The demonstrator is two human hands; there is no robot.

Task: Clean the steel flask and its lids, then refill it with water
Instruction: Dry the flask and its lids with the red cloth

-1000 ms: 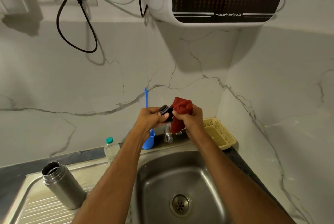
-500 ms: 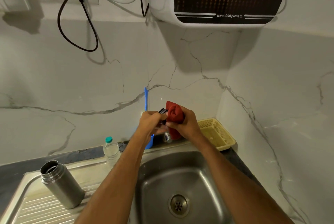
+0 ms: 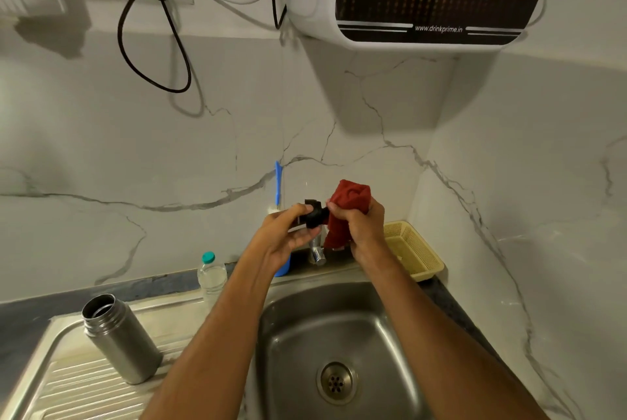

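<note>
Head view: lid-wiping is under way, the left grip (image 3: 288,233) pinching the lid (image 3: 314,214), the right grip (image 3: 361,226) bunching the cloth (image 3: 349,202) against it (flask (image 3: 120,340) stands open, well left-below); next, probably turn the lid.

Above the sink (image 3: 339,324), the left hand (image 3: 285,236) pinches a black lid (image 3: 314,214) while the right hand (image 3: 361,226) grips a red cloth (image 3: 349,202) against it. The steel flask (image 3: 120,340) (open-mouthed) stands left of the sink on the drainboard (image 3: 68,385).
</note>
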